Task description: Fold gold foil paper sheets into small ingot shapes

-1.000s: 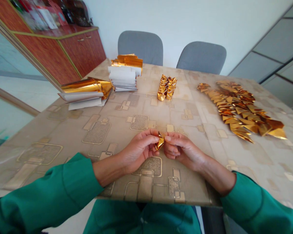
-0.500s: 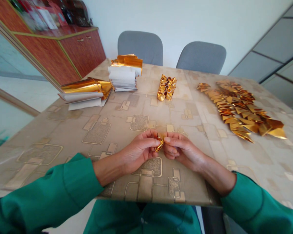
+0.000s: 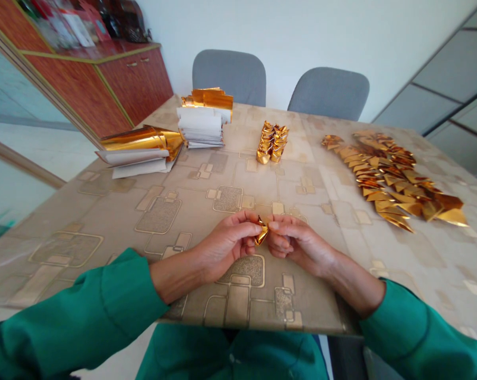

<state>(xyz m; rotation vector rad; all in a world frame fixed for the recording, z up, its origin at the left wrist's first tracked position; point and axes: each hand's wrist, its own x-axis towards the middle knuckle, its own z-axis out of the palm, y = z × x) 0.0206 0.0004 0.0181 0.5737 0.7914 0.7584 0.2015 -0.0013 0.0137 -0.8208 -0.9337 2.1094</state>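
We hold a small folded gold foil piece over the patterned tablecloth — our left hand gripping it between thumb and fingers, our right hand pinching its right edge — with a double row of gold folds beyond.

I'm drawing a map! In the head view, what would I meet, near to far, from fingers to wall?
Small folded gold foil piece, double row of folded gold foil pieces, grey rounded left chair, white wall.

The head camera looks forward; it tilts down at the nearby hands.
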